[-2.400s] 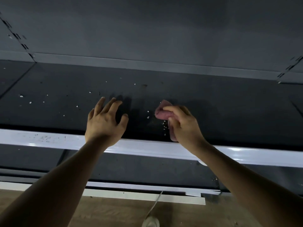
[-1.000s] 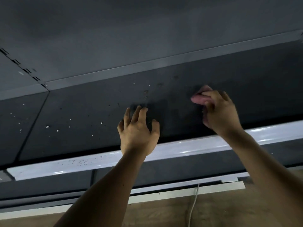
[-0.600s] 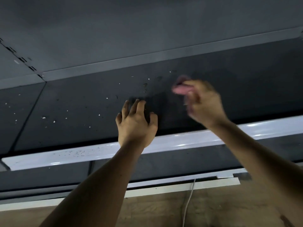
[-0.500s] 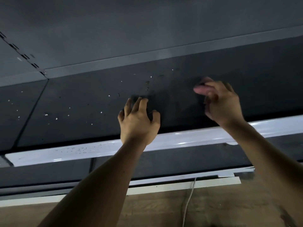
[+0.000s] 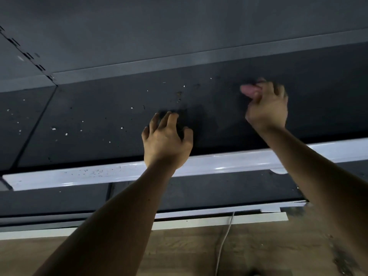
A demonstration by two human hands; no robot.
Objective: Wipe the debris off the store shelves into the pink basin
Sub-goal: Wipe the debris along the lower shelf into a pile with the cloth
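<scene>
A dark store shelf with a white front rail runs across the view. White debris specks lie scattered over its left and middle parts. My right hand grips a pink cloth far back on the shelf, blurred by motion. My left hand hovers over the shelf near its front edge, fingers spread and slightly curved, holding nothing. The pink basin is not in view.
A lower dark shelf with a white rail sits beneath. Below it is wooden floor with a white cable running down. A seam divides the shelf panels at the left.
My right hand with the cloth swept left and then back right along the rear of the shelf. My left hand has stayed near the front edge. The view has shifted slightly.
</scene>
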